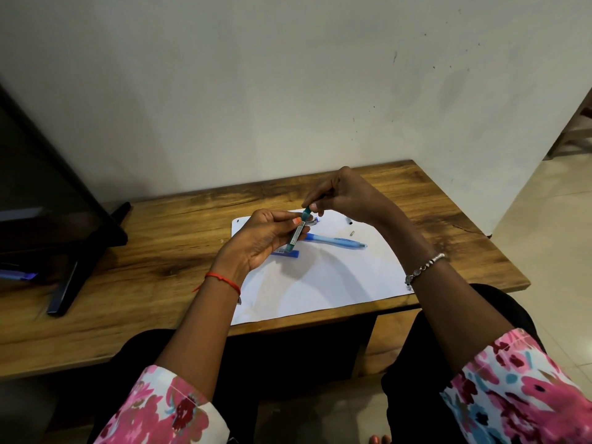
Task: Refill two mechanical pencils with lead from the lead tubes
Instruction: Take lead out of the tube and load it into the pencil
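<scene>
My left hand point(262, 240) grips a teal lead tube point(298, 233) above the white paper point(320, 283), its top end pointing up and to the right. My right hand point(346, 197) pinches the tube's top end with its fingertips. A light blue mechanical pencil point(336, 241) lies on the paper just behind the tube. A blue lead tube point(288, 253) lies flat under my left hand. Part of another blue and silver pencil point(313, 222) shows behind the teal tube. A small cap point(352, 232) and a dark piece point(349, 221) lie on the paper near my right wrist.
The paper lies on a wooden table point(160, 251) against a white wall. A black monitor on its stand point(61, 219) occupies the table's left side. The table's right edge drops off to a tiled floor point(551, 219).
</scene>
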The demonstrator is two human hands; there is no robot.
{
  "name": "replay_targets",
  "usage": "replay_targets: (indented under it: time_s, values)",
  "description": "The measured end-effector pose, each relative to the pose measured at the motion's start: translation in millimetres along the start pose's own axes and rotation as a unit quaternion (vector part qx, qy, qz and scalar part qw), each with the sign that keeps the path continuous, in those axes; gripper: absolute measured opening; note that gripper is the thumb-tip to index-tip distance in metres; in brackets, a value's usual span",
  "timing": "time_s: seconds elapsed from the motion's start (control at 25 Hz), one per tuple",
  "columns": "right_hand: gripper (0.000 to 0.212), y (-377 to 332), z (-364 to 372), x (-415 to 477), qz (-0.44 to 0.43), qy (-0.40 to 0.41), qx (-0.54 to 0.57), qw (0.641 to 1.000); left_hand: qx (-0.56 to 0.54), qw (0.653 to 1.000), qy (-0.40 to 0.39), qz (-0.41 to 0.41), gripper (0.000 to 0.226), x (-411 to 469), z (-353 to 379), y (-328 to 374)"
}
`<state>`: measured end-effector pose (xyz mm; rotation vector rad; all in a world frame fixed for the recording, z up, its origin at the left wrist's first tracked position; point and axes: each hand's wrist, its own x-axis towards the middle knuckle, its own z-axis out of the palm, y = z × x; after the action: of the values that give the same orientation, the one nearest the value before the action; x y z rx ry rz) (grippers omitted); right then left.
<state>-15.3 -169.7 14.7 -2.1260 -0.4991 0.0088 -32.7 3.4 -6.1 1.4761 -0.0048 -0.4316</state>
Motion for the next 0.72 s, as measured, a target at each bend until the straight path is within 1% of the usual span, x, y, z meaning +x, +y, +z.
replay_targets:
  time_s: [0.28,0.56,0.64,0.72]
  values:
    - [0.018,-1.9,3.2,1.2,0.013,-0.008,-0.034,0.999,0.009,1.000,0.009,0.001,0.030,1.4,-1.0,-0.4]
    - [0.019,-3.1,3.2,-0.9,0.000,0.001,-0.016,1.000,0.008,1.000,0.009,-0.005,0.025,1.5,-2.0,1.1]
    - [0.018,-1.0,2.0,-0.6,0.011,0.014,0.019,1.000,-0.007,1.000,0.006,-0.005,0.019,1.9,-2.9,1.2]
    - [0.018,2.2,-1.8,-1.7,0.036,0.033,0.083,0.995,0.008,1.000,0.008,0.001,0.018,2.9,-6.5,1.5]
